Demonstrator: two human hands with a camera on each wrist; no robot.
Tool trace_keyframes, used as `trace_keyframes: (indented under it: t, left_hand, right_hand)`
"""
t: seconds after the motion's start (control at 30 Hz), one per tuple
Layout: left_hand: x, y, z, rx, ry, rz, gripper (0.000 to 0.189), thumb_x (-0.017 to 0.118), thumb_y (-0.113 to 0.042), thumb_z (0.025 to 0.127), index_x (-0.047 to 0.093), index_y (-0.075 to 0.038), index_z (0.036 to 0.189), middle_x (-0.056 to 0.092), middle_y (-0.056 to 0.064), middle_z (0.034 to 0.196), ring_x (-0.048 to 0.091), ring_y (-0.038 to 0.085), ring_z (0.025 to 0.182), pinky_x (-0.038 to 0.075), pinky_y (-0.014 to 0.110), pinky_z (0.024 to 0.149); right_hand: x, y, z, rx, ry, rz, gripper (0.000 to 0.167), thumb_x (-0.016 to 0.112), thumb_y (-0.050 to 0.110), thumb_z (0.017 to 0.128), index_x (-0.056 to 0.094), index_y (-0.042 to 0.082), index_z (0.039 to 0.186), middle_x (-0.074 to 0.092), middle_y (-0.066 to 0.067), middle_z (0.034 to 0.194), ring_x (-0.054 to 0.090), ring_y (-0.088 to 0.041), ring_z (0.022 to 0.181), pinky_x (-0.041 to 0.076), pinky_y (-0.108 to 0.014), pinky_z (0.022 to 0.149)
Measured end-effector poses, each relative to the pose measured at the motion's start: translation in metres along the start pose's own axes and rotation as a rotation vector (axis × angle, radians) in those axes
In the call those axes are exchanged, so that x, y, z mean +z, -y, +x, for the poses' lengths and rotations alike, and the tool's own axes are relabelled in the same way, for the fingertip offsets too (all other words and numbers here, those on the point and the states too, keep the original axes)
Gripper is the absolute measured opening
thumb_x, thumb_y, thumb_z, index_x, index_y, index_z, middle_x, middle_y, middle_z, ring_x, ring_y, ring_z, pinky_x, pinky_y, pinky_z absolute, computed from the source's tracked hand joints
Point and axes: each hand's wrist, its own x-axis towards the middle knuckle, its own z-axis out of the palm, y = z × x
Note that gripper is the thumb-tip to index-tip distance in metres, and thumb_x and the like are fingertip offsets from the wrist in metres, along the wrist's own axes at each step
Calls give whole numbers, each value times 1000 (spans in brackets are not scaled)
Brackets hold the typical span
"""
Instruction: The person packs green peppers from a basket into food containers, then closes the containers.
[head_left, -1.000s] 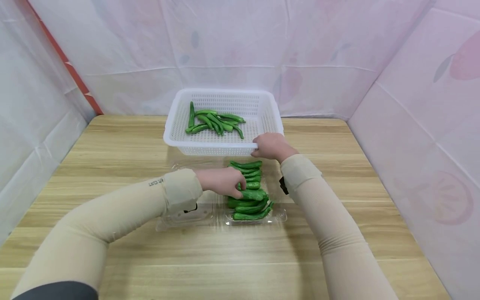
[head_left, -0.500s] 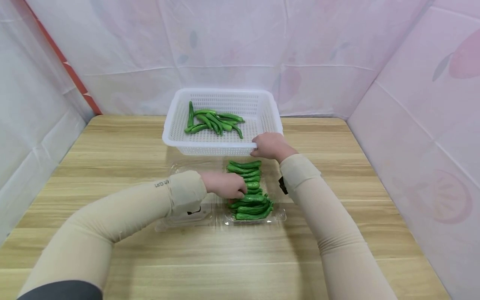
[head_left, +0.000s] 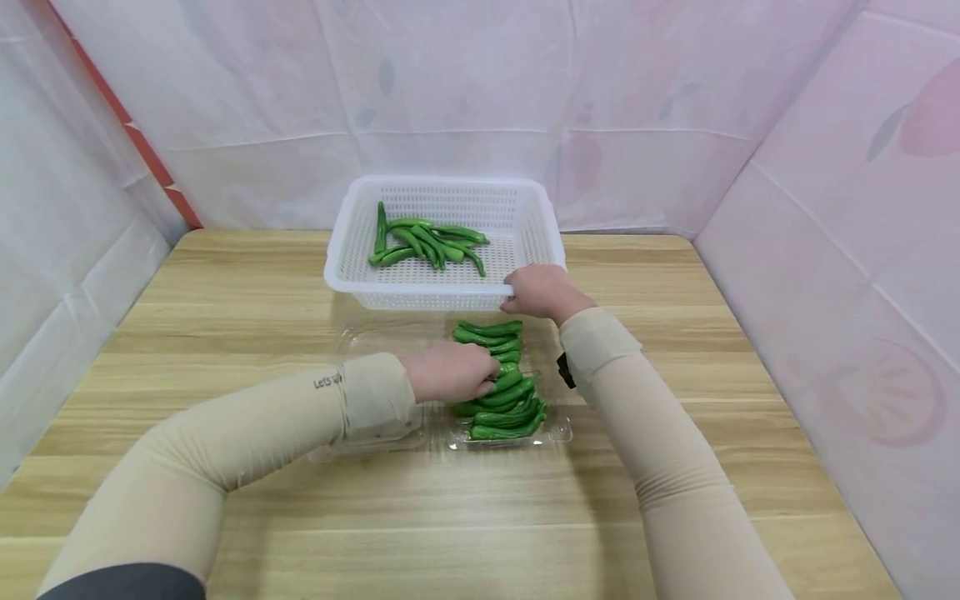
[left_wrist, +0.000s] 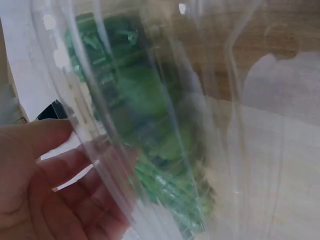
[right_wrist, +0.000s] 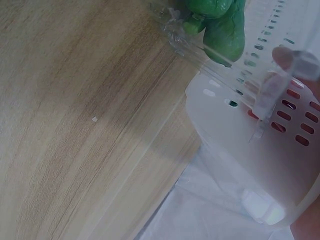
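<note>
My left hand reaches over a clear plastic clamshell box and pinches a green pepper among several others laid crosswise in a column; its fingertips are partly hidden. In the left wrist view, the thumb and bent fingers show beside clear plastic, with blurred peppers behind it. My right hand grips the front right corner of a white perforated basket, fingers over the rim. Through the basket's holes, parts of that hand show in the right wrist view, near peppers in the box.
Inside the basket lies a loose pile of green peppers. The box's clear lid lies opened out to the left, under my left forearm. Printed white sheeting walls the wooden table at the back and sides.
My left hand has shifted slightly right and away from me along the column. Peppers near its fingertips have changed position. My right hand has stayed on the basket.
</note>
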Motion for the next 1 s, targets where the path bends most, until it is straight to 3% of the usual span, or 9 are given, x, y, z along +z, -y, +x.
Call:
trace_keyframes:
  t: [0.13,0.37,0.6,0.8,1.0]
  left_hand:
    - [2,-2,0,33,-1,18,22,58,-37,92,62,-16,87,58,-4,77,55,11,70,48,30,60]
    - [2,-1,0,114,50,-55,17,65,-29,88,58,-15,82,49,-6,65,45,9,59,41,26,58]
    - [0,2,-2,155,68,-103,14,64,-25,90,63,-11,92,46,-7,63,41,8,58,36,24,58]
    - [-4,7,-4,168,51,-116,12,60,-19,92,62,-14,82,49,-6,64,45,8,59,40,24,59]
    - [-12,16,-11,182,-25,-138,17,57,-12,93,68,-6,105,62,-2,82,54,10,74,48,27,74]
  right_hand:
    - [-1,0,-1,5,2,-3,27,61,37,85,53,15,70,54,-1,63,43,-17,57,35,-32,49]
    - [-1,1,-1,15,10,-4,26,61,37,84,56,15,72,56,-2,65,45,-18,58,36,-32,49]
    - [-2,0,-1,10,9,-10,24,60,36,84,57,15,73,57,-2,66,45,-18,59,36,-32,49]
    - [-1,0,0,4,1,-12,25,59,36,85,54,15,71,55,-2,63,43,-18,58,34,-31,48]
    - [0,0,2,9,-2,-19,25,60,36,84,55,15,72,57,-1,65,46,-18,59,38,-33,49]
